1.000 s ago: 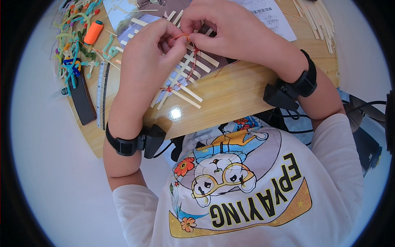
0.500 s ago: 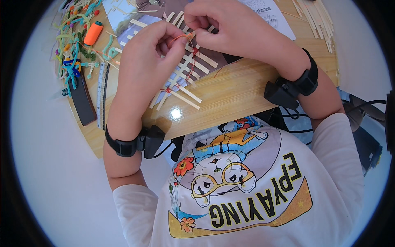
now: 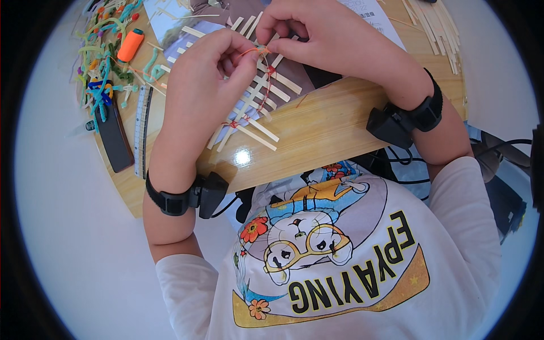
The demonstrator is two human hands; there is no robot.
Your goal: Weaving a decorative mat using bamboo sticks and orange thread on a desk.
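Observation:
A lattice of pale wooden strips [image 3: 256, 137] lies at the table's near side, its crossings bound with red-orange thread. Above its upper part, my left hand [image 3: 207, 85] has thumb and forefinger closed on a loop of orange thread [image 3: 249, 52]. My right hand [image 3: 317, 37] is closed in a pinch at the other end of that loop, over a strip crossing. The fingers cover the knot, so its shape cannot be made out. Red thread [image 3: 265, 97] runs along the lattice between bound crossings.
To the left are an orange thread spool [image 3: 131, 45], a heap of coloured pipe cleaners [image 3: 102, 59], a clear ruler [image 3: 141, 130] and a dark phone-like slab [image 3: 115, 141]. Loose wooden strips [image 3: 436, 31] lie at the far right. Printed sheets [image 3: 382, 22] lie beneath the work.
My right hand has shifted slightly to the right and its fingers have curled a little differently. The left hand stays at the thread, with barely any movement of the lattice.

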